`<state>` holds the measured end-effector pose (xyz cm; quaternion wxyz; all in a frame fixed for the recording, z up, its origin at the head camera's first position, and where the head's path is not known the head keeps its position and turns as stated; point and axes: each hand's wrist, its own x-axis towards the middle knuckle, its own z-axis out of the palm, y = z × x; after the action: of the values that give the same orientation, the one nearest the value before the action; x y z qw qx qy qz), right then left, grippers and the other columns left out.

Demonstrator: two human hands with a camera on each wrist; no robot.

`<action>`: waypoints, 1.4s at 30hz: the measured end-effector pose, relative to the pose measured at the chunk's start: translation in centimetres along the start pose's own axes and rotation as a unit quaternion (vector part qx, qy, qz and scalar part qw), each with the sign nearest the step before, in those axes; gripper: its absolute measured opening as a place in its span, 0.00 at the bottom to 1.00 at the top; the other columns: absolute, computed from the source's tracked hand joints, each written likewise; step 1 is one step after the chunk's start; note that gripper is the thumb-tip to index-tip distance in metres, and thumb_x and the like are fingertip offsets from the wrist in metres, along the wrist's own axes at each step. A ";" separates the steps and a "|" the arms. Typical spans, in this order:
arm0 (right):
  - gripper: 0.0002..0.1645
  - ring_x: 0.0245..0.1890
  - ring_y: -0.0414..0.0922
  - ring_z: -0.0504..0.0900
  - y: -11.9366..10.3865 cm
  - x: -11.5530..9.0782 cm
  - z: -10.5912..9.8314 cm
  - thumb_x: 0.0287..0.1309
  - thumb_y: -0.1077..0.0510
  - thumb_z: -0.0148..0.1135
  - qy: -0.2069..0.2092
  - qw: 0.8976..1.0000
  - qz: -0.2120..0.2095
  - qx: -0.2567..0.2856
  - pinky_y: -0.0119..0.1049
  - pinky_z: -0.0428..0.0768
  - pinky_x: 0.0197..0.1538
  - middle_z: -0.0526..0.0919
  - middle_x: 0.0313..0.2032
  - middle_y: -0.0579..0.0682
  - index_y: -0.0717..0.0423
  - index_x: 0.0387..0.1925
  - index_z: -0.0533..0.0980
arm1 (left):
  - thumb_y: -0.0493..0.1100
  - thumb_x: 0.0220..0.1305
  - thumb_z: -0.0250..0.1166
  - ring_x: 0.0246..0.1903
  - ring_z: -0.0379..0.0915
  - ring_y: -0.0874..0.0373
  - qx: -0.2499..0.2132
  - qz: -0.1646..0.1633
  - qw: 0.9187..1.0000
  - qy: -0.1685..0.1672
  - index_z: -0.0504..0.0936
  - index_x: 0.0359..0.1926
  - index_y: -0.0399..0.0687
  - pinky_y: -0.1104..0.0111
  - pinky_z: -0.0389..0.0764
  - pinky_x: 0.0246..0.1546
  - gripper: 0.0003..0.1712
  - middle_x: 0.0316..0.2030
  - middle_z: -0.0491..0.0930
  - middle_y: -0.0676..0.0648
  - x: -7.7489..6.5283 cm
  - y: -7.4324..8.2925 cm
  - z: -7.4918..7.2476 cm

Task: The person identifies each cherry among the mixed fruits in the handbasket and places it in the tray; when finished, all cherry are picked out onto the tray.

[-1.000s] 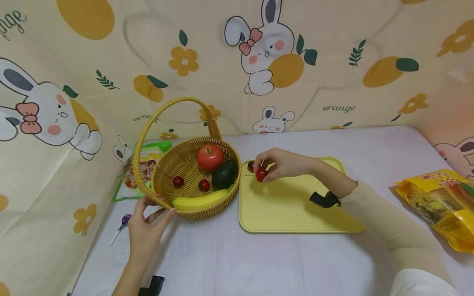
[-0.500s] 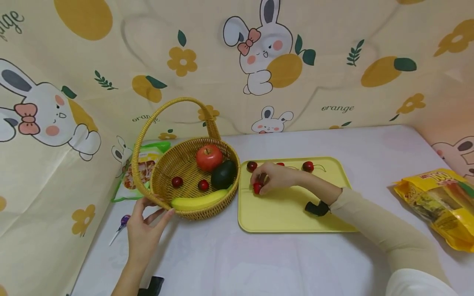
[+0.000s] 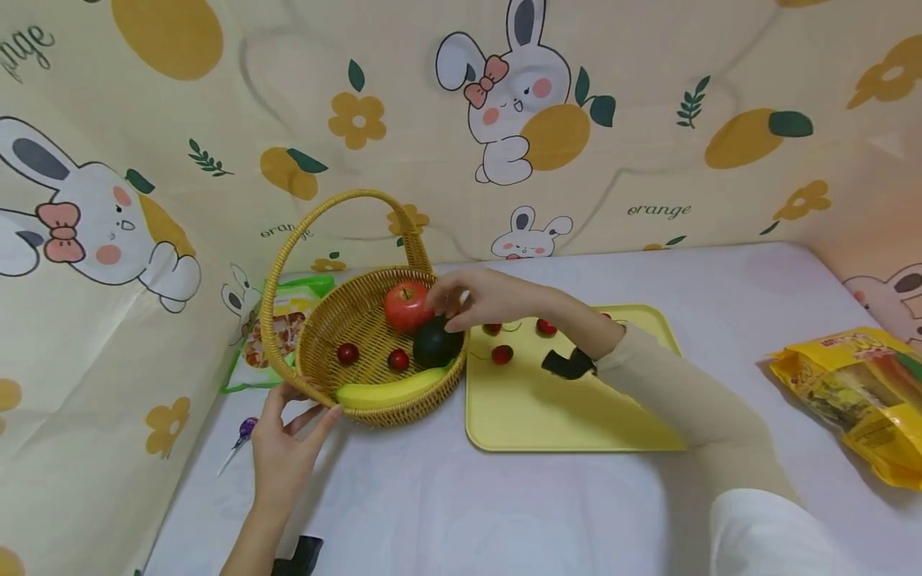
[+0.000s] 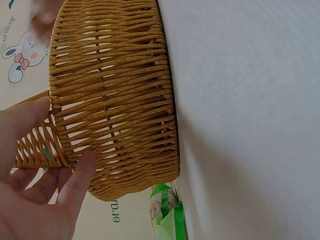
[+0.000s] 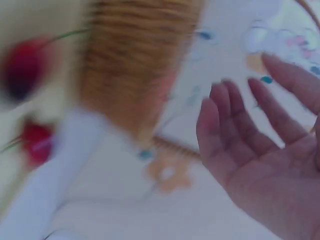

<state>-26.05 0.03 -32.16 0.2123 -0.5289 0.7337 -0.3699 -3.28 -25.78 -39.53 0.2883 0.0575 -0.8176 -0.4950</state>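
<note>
Currently, the right hand point(image 3: 486, 298), fingers loosely parted and empty, hangs over the two-o'clock rim of the basket point(image 3: 356, 320). The avocado point(image 3: 436, 347) lies inside, at six o'clock from those fingertips; the left hand point(image 3: 288, 444), farther off, grips the eight-o'clock rim.

A: Backdrop?
B: Cream printed sheeting on far wall point(image 3: 627, 48), left wall point(image 3: 79, 352), right wall point(image 3: 875, 188). White rabbits point(image 3: 504, 120), oranges point(image 3: 745, 140), flowers point(image 3: 358, 120), "orange" lettering point(image 3: 659, 210). Some creases.
A: Surface?
B: White tabletop point(image 3: 519, 512), far edge against far wall, far right corner rounded.
A: Light?
B: Diffuse. Soft shadows on tabletop, right wall tinted pinkish.
</note>
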 end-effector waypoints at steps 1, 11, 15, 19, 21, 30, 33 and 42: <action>0.22 0.48 0.50 0.80 -0.7 1.3 0.0 0.57 0.65 0.69 -0.016 1.000 -0.012 0.008 0.37 0.85 0.51 0.82 0.49 0.56 0.63 0.54 0.78 | 0.21 0.48 0.74 0.47 0.71 0.62 0.001 -0.001 1.000 0.000 0.74 0.54 0.28 0.75 0.86 0.45 0.31 0.45 0.75 0.42 0.0 0.5 0.1; 0.33 0.62 0.51 0.73 -0.9 10.2 3.2 0.55 0.67 0.71 -0.208 0.977 0.015 0.053 0.37 0.81 0.60 0.76 0.61 0.56 0.61 0.63 0.74 | 0.24 0.50 0.75 0.48 0.71 0.62 0.001 -0.017 1.000 -0.009 0.73 0.56 0.30 0.74 0.86 0.46 0.31 0.47 0.76 0.37 0.2 -0.1 0.3; 0.33 0.65 0.53 0.71 -1.8 10.9 3.1 0.56 0.67 0.70 -0.249 0.967 0.023 0.038 0.35 0.81 0.59 0.75 0.62 0.56 0.61 0.64 0.73 | 0.26 0.50 0.76 0.48 0.72 0.61 0.005 -0.024 1.000 -0.005 0.74 0.56 0.34 0.75 0.85 0.45 0.32 0.47 0.76 0.45 0.2 -1.5 -0.1; 0.31 0.62 0.47 0.73 -3.8 11.9 2.2 0.57 0.66 0.70 -0.243 0.969 -0.016 0.036 0.35 0.77 0.64 0.77 0.59 0.51 0.62 0.63 0.73 | 0.26 0.49 0.76 0.48 0.72 0.61 0.007 -0.022 1.000 -0.005 0.74 0.56 0.34 0.75 0.86 0.45 0.32 0.46 0.76 0.45 0.2 -1.6 -0.3; 0.31 0.61 0.45 0.73 -4.3 12.4 2.0 0.58 0.65 0.70 -0.231 0.972 -0.023 0.041 0.33 0.76 0.64 0.77 0.59 0.51 0.61 0.63 0.73 | 0.25 0.49 0.75 0.48 0.72 0.61 0.013 -0.022 1.000 -0.003 0.74 0.55 0.34 0.75 0.86 0.45 0.31 0.46 0.76 0.44 0.1 -1.0 -0.3; 0.32 0.64 0.52 0.72 -1.5 13.9 3.7 0.59 0.64 0.69 -0.261 0.964 0.031 0.036 0.36 0.77 0.64 0.76 0.62 0.60 0.60 0.65 0.72 | 0.20 0.49 0.72 0.46 0.71 0.62 0.000 0.026 1.000 -0.002 0.73 0.52 0.26 0.74 0.86 0.45 0.28 0.44 0.75 0.33 0.1 1.5 -0.2; 0.32 0.65 0.53 0.71 -0.5 14.1 4.0 0.59 0.65 0.69 -0.276 0.960 0.037 0.041 0.37 0.76 0.65 0.75 0.62 0.61 0.61 0.65 0.73 | 0.20 0.49 0.72 0.46 0.71 0.62 -0.009 0.031 0.999 -0.004 0.73 0.52 0.27 0.73 0.86 0.45 0.28 0.44 0.75 0.33 0.1 1.4 -0.3; 0.30 0.68 0.51 0.66 0.1 14.0 4.5 0.61 0.68 0.66 -0.320 0.944 0.070 0.034 0.33 0.75 0.63 0.71 0.66 0.58 0.58 0.64 0.74 | 0.21 0.49 0.73 0.46 0.71 0.62 -0.003 0.026 1.000 -0.003 0.73 0.53 0.25 0.71 0.87 0.45 0.29 0.44 0.75 0.31 0.1 1.5 -0.3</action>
<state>-27.85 -14.44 -34.03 0.4793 -0.5596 0.6489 -0.1900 -2.94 -25.25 -38.11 0.2989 0.0341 -0.8182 -0.4900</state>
